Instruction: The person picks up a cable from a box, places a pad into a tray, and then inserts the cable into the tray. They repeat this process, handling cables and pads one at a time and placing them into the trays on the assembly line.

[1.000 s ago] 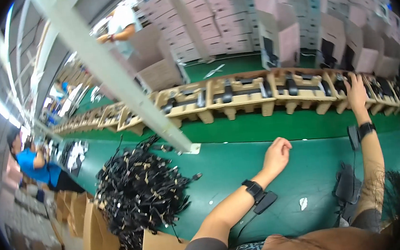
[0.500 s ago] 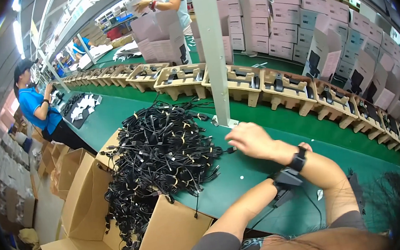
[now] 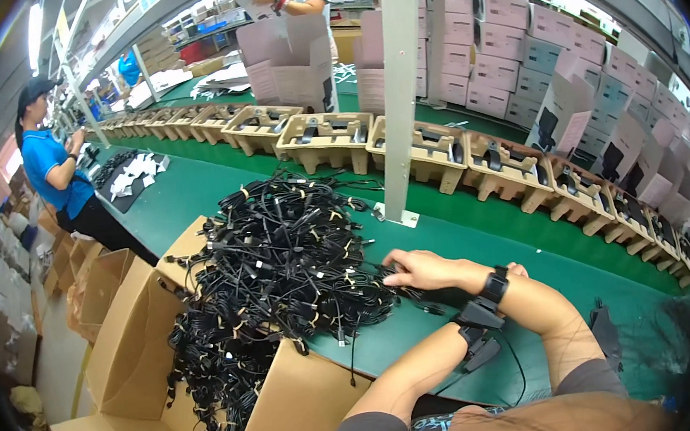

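A big heap of black cables [image 3: 282,255], many tied with tan bands, spills from the bench into an open carton. At its right edge, my right hand [image 3: 425,271] has its thumb and fingers curled round a black cable bundle [image 3: 406,291]. A dark watch band [image 3: 494,284] circles my right wrist. My left arm crosses beneath the right forearm. Only a little of my left hand [image 3: 517,270] shows beyond that forearm, so its grip is hidden. A black device [image 3: 479,315] with a trailing cord sits at my left wrist.
The open cardboard carton [image 3: 297,403] stands against the green bench [image 3: 493,376]. A white metal post [image 3: 401,110] rises from the bench. Behind it runs a row of tan moulded trays [image 3: 325,138] holding dark parts. Pink-white boxes [image 3: 503,42] are stacked beyond. A person in blue [image 3: 53,164] works at left.
My right hand has come down and slightly left from beside the post's base onto cables at the heap's edge. The view has shifted a little.
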A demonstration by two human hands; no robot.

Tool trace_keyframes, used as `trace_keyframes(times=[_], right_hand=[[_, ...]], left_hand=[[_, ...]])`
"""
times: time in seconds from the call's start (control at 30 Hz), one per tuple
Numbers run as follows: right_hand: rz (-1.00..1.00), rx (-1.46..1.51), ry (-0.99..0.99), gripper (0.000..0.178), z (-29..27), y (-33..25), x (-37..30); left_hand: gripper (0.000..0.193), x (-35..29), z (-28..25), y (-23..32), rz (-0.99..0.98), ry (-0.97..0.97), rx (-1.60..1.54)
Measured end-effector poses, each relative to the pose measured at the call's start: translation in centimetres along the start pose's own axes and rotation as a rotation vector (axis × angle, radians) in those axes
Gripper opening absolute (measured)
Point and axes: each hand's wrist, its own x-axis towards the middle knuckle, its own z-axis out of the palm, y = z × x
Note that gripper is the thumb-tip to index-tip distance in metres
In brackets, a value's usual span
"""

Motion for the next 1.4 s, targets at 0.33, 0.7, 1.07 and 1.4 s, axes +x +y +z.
trace_keyframes(times=[0.33,0.7,1.07,1.4], right_hand=[[0.219,-0.053,0.629,0.03,-9.0,4.6,-13.0],[0.178,-0.174,0.588,0.034,-9.4,3.2,-22.8],[-0.065,-1.071,0.509,0.052,-7.2,4.5,-26.1],[0.359,-0.66,0.693,0.027,-8.2,6.1,-33.3]], left_hand=[[0.015,-0.9,1.8,0.3,0.233,0.046,0.101],[0.043,2.0,-3.7,2.6,0.004,0.277,0.11],[0.04,2.2,0.5,4.5,-0.659,-0.495,-0.943],[0.03,5.6,2.2,1.3,-0.567,-0.304,-0.617]])
